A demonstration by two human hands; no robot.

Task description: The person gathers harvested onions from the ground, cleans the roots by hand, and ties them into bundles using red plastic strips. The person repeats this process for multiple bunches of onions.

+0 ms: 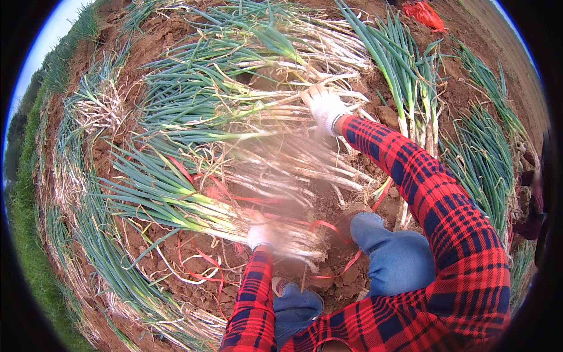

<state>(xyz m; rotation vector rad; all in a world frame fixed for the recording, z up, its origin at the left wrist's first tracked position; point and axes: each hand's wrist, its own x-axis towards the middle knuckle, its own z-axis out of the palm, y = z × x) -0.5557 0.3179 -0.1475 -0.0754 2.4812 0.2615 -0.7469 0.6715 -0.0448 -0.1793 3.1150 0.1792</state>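
Observation:
My left hand (260, 233), in a pale glove, grips the white stems of a bundle of long green onions (202, 213), whose leaves point left. Farther out, my right hand (324, 108), gloved in white, has its fingers closed over stalks in a wide pile of green onions (277, 94). The roots in that pile face right. Between my hands lie more loose onion stalks (290, 163); a blurred patch over the picture's middle softens their detail. Red plastic ribbon (206, 255) runs around and under the near bundle, on the soil.
Brown clods of soil (347, 281) surround my feet. Rows of pulled onions lie at the left (118, 268) and right (481, 149). An upright-pointing onion bunch (415, 88) lies beyond my right forearm. A red plastic bag (424, 16) sits at the far right. Grass (26, 229) borders the left.

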